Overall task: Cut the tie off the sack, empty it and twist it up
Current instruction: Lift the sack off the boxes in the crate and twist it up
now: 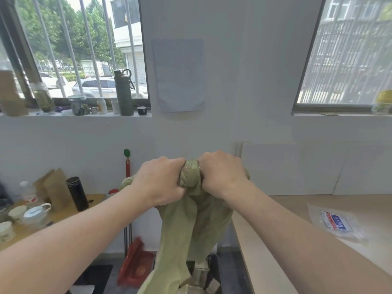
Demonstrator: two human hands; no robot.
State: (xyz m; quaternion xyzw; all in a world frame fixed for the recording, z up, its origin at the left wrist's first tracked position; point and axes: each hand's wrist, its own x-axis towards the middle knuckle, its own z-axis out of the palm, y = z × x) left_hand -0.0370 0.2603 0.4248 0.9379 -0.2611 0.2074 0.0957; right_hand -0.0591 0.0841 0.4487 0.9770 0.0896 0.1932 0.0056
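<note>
Head view shows the left hand (161, 181) and right hand (222, 172) fisted side by side around the bunched top of the green sack (191, 219), held up mid-scene. It hangs limp, apparently emptied; no tie shows, so twisting seems underway.

White painted wall (254, 81) in front of me, pale sheet of paper (178, 75) on it. Barred window (84, 49) to my L w/ daylight; 2nd window (343, 56) on R. Light wooden tabletop (286, 209) R, cluttered wooden desk (95, 198) L, grey floor (108, 259) below.
</note>
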